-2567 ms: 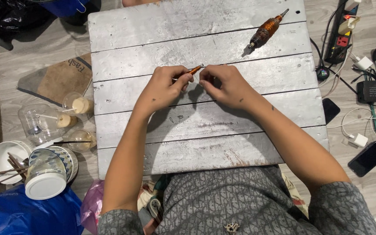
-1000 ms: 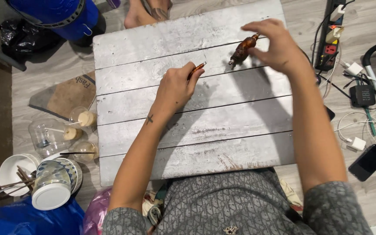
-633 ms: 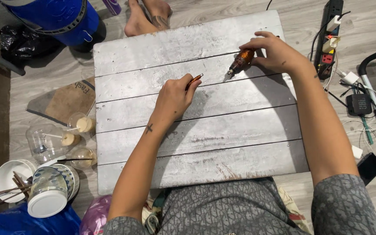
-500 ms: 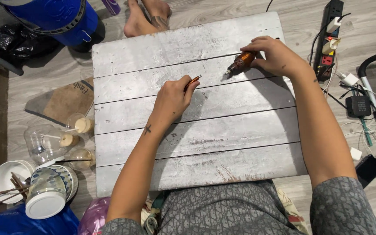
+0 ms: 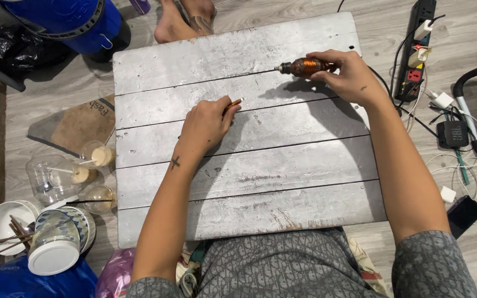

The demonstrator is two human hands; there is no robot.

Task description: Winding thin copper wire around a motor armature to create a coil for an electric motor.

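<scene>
My right hand (image 5: 348,75) grips a copper-brown pen-shaped rotary tool (image 5: 303,67) near the far right of the silver-painted plank board (image 5: 249,182); its metal tip points left, just above the board. My left hand (image 5: 205,126) rests at the board's middle and pinches a small thin orange-brown rod (image 5: 233,103) between its fingertips, its end sticking out to the upper right. The tool's tip and the rod are apart by about a hand's width.
A power strip (image 5: 415,49) with plugs, cables, a black adapter (image 5: 451,134) and a phone (image 5: 465,215) lie right of the board. Left: a blue barrel (image 5: 67,19), plastic cups (image 5: 84,171), bowls with chopsticks (image 5: 6,229), a brown bag (image 5: 73,124). Another person's feet (image 5: 183,19) are beyond the far edge.
My right hand left the rod, reached to the far right, picked up the rotary tool and turned it so its tip points left. My left hand stayed put, holding the rod.
</scene>
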